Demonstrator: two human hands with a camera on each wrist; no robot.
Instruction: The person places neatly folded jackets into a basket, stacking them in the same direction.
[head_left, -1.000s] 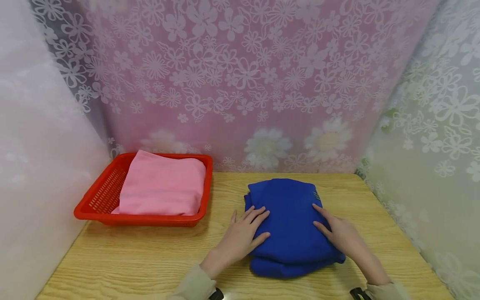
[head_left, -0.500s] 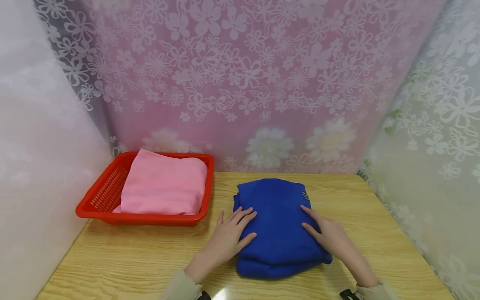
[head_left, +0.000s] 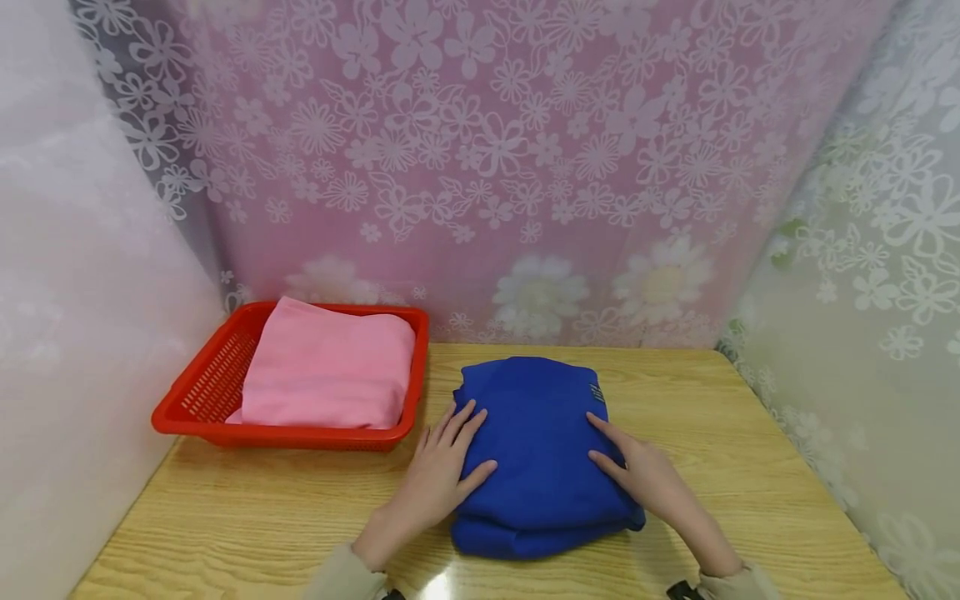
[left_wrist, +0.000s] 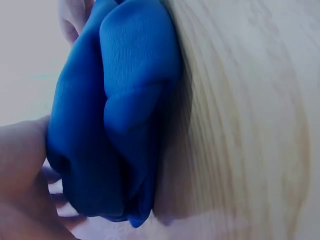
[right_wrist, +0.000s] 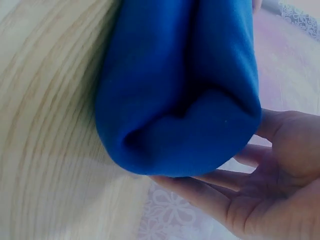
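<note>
A folded blue garment (head_left: 536, 450) lies on the table, a small dark print near its far right corner. My left hand (head_left: 431, 475) rests along its left side, with spread, fairly straight fingers and the thumb on top. On the opposite side, my right hand (head_left: 652, 479) touches the edge, thumb and forefinger over the top; its other fingers are hidden in the head view. The right wrist view shows those fingers reaching straight along the side of the garment (right_wrist: 185, 140). In the left wrist view, the thick rolled layers of the garment (left_wrist: 135, 70) face the camera.
A red plastic basket (head_left: 285, 439) with slotted sides stands at the back left, holding a folded pink cloth (head_left: 330, 367). Floral curtains (head_left: 480, 167) close in the back and sides of the wooden table (head_left: 285, 517).
Both hands have moved left with the blue garment between them, bringing it nearer the basket. The basket and pink cloth stay put; the head view shifts slightly.
</note>
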